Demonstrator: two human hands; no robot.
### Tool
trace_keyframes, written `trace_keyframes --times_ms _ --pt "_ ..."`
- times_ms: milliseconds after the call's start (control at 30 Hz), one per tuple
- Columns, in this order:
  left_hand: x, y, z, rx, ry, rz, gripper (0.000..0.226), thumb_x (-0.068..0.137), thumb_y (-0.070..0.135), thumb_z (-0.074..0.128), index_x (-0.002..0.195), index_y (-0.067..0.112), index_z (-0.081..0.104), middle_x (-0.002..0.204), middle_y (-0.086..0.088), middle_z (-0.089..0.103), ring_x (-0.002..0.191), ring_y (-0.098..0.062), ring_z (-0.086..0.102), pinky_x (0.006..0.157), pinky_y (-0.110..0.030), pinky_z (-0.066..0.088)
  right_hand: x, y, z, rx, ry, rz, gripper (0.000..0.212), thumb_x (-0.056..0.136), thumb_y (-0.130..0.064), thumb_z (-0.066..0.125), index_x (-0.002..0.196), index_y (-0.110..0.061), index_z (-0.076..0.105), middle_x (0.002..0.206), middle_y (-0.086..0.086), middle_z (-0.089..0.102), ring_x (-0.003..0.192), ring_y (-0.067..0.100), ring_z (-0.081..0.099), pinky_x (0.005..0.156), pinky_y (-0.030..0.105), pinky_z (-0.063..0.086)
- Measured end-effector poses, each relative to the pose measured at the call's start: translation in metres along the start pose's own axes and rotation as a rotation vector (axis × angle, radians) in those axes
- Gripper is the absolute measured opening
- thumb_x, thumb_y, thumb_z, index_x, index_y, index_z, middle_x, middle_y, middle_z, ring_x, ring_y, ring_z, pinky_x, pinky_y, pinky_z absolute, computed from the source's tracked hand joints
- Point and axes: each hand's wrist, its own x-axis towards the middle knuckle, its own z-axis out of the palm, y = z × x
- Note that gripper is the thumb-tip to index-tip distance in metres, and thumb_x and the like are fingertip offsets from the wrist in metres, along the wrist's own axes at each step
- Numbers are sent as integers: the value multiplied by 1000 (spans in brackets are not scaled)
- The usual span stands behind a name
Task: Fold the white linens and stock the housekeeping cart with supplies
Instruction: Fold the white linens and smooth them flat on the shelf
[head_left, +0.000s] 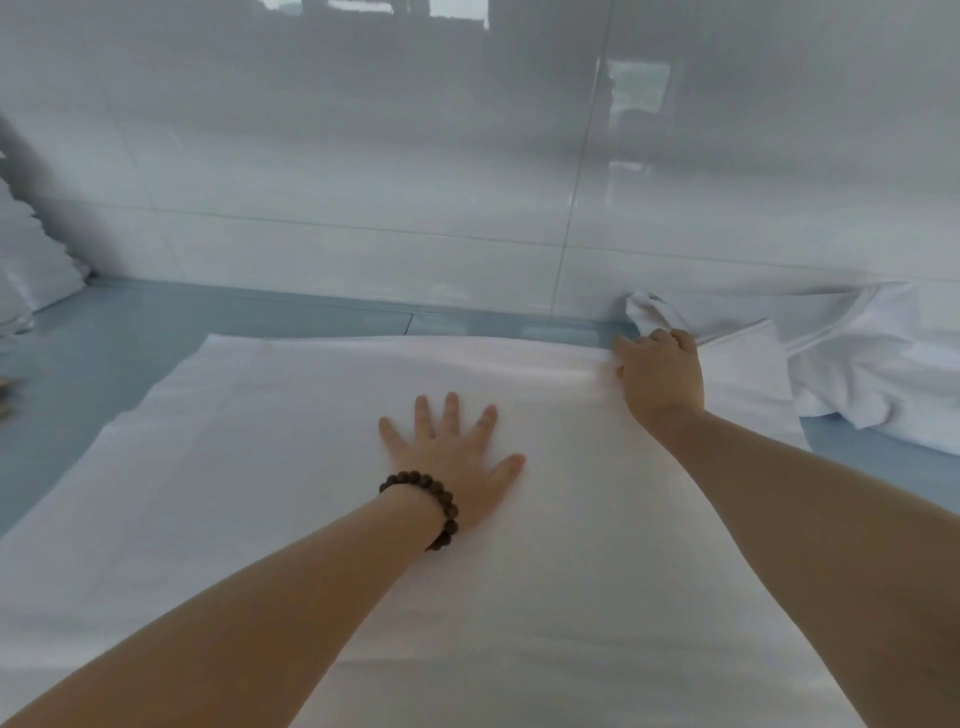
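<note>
On one sheet (260, 467) spread over a table (104, 364), mid-sheet: one left hand (457, 457) flat, fingers wide, one bracelet (426, 499). At sheet's far right edge: one right hand (662, 374) curled, gripping it. Right of sheet, one crumpled heap (857, 364); far left, one stack (31, 260).

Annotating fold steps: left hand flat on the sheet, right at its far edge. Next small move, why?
Probably pull the far edge back toward the person to start a fold. The right hand grips the white sheet at its far right edge, the left hand presses flat mid-sheet as an anchor, and the sheet lies smooth.
</note>
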Motion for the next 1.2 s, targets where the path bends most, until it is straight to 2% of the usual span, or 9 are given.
trace_keyframes --times_ms 67,167,300,467,600,700,933,1100,1200 --pt "-1 2 1 12 23 -18 76 78 79 1 146 47 -10 161 2 -12 146 -33 -13 105 -71 -5 -5 -2 -2 45 10 -26 33 90 -16 53 124 -19 52 121 5 59 125 27 41 115 43 13" --pt "-1 2 2 21 44 -24 77 77 80 -2 146 47 -10 161 3 -12 146 -33 -13 104 -72 -4 -33 -16 -13 160 -33 -59 59 94 -29 50 148 -25 25 156 4 23 146 22 10 118 46 0" --pt "1 1 2 19 31 -33 78 76 81 -3 146 48 -11 160 3 -13 146 -33 -13 104 -72 -5 -110 -43 -25 284 -239 -108 57 98 -47 31 151 -37 11 161 -5 -4 147 19 -10 117 50 -4" --pt "0 2 -1 -1 22 -15 73 82 78 3 148 46 -4 161 2 -8 146 -34 -11 104 -73 -5 -173 -67 -32 305 -474 -7 61 92 -64 10 148 -45 -5 159 -11 -12 146 17 -16 114 54 -12" --pt "-14 3 -10 3 -62 35 63 92 67 7 149 43 -4 161 2 -10 146 -32 -11 105 -73 -1 -177 -73 -33 255 -453 44 64 88 -67 1 147 -46 -10 159 -13 -13 146 18 -16 114 55 -11" --pt "-52 4 -5 -20 -115 53 64 91 67 7 148 43 -11 159 3 -18 145 -29 -18 105 -72 -6 -177 -73 -31 255 -437 52 65 86 -68 -2 147 -46 -9 159 -12 -11 147 17 -13 115 55 -8" --pt "-147 -18 1 -67 -208 -58 72 84 75 12 144 48 -19 155 10 -29 143 -27 -27 105 -68 -12 -174 -74 -34 265 -470 49 64 88 -67 2 148 -45 -6 160 -11 -10 147 17 -12 115 55 -7" --pt "-176 -30 4 -48 -114 -145 72 79 80 2 142 52 -20 157 9 -24 144 -30 -22 104 -71 -11 -174 -69 -55 321 -630 3 61 94 -64 15 149 -44 -3 160 -8 -13 147 19 -14 114 60 -7" --pt "-178 -29 6 -46 -77 -152 77 72 82 -7 142 52 -18 158 8 -21 144 -30 -20 103 -72 -12 -205 -82 -69 352 -603 4 63 89 -69 11 147 -47 -1 160 -10 -12 146 19 -15 109 64 -9"
